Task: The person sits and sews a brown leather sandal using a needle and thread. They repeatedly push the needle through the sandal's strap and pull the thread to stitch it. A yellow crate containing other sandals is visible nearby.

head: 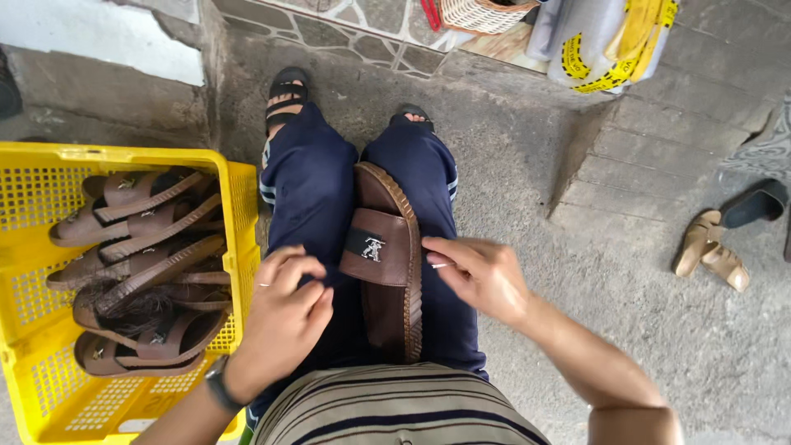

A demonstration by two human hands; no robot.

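One brown sandal (386, 259), two hands, left hand (287, 309), right hand (478, 276)

You are wearing a striped shirt (395, 412) in olive, cream and navy bands, dark navy trousers (309, 177) with white side stripes, black strapped sandals (287, 89), a dark wristwatch (217, 384) and a thin ring (262, 284).

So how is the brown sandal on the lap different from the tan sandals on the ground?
The brown sandal is dark, single, and lies on the lap between both hands. The tan sandals are paler, a pair, and sit untouched on the concrete. The brown one looks bigger, being nearer. Both are open slip-ons with a wide strap.
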